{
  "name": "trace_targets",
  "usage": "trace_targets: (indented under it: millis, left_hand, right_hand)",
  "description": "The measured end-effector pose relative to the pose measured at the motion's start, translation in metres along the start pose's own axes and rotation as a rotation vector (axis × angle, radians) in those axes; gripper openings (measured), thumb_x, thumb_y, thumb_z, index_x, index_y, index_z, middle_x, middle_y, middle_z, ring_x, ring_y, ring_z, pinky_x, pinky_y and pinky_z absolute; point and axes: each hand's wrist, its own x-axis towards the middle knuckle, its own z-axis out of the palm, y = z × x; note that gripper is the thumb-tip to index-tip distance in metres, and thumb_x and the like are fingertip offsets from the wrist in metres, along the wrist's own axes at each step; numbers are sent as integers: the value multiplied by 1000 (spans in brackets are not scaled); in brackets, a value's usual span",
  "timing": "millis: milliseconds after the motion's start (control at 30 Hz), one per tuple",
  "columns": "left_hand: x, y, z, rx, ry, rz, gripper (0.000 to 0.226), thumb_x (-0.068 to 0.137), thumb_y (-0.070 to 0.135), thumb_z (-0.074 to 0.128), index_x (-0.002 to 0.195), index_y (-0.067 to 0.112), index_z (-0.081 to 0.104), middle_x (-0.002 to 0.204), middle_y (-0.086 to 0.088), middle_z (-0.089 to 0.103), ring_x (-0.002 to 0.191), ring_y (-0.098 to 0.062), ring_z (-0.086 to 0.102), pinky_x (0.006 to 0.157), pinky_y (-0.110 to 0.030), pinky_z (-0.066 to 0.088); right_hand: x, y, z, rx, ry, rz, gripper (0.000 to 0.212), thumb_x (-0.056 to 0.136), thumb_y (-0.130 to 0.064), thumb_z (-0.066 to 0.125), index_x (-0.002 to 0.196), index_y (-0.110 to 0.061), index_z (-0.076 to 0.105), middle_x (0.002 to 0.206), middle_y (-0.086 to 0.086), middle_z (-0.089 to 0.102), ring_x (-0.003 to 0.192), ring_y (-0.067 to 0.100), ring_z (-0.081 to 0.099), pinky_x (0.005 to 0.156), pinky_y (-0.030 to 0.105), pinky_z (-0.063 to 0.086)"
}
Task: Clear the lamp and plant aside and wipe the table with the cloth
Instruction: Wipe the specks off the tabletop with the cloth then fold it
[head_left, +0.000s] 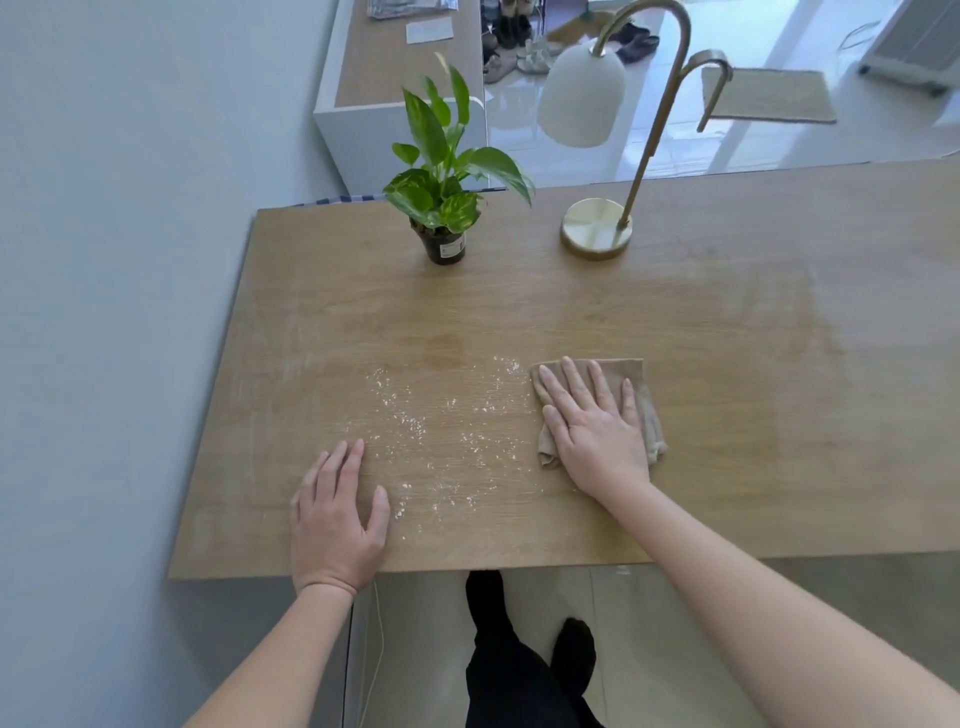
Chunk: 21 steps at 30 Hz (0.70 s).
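Right hand (597, 431) (flat) — on cloth (644, 395)

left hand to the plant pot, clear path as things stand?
Probably yes. The left hand lies flat and empty on the table, and only bare wood and scattered white crumbs sit between it and the plant pot. The lamp stands off to the right.

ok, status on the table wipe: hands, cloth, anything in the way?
Right hand flat on cloth, left hand flat on table. White crumbs between hands. Plant and lamp at far edge, clear.
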Motion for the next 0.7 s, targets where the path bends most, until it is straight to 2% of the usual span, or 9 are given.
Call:
trace_targets:
  millis: [133, 233, 367, 567, 700]
  left_hand:
    - [-2, 2, -1, 5, -2, -4, 70, 98, 52, 43, 161, 22, 51, 165, -3, 50, 156, -30, 39, 124, -55, 34]
    - [-2, 2, -2, 13, -5, -1, 72, 98, 53, 42, 162, 21, 50, 166, -3, 49, 157, -30, 38, 125, -56, 34]
    - [-2, 3, 0, 27, -9, 5, 72, 98, 53, 41, 162, 21, 49, 167, -4, 48, 157, -30, 36, 125, -55, 32]
    - [-2, 0, 3, 26, 15, 15, 70, 99, 53, 42, 161, 21, 50, 166, -4, 49, 156, -30, 37, 124, -56, 34]
    - [-2, -3, 5, 29, 20, 15, 69, 99, 52, 43, 161, 22, 50, 166, -3, 49, 155, -30, 38, 123, -57, 35]
  right_hand:
    - [-56, -18, 24, -13, 23, -20, 54, 113, -60, 5, 164, -57, -12, 177, -21, -12, 163, 12, -22, 131, 51, -15]
    - [-97, -16, 36, -41, 45, -69, 55, 115, -58, 10, 166, -55, -7, 178, -18, -7, 165, 13, -17, 132, 52, -9]
    - [-130, 22, 28, -74, 52, -102, 53, 115, -56, 17, 167, -56, 2, 178, -21, 1, 165, 9, -7, 132, 49, -1]
    - [-113, 100, -15, -56, 18, 68, 52, 112, -61, 4, 163, -63, -5, 177, -25, -6, 164, 7, -14, 132, 43, -12]
    - [-48, 86, -31, 30, 41, 348, 55, 111, -60, 10, 164, -60, 0, 178, -19, -4, 166, 16, -9, 132, 54, -9]
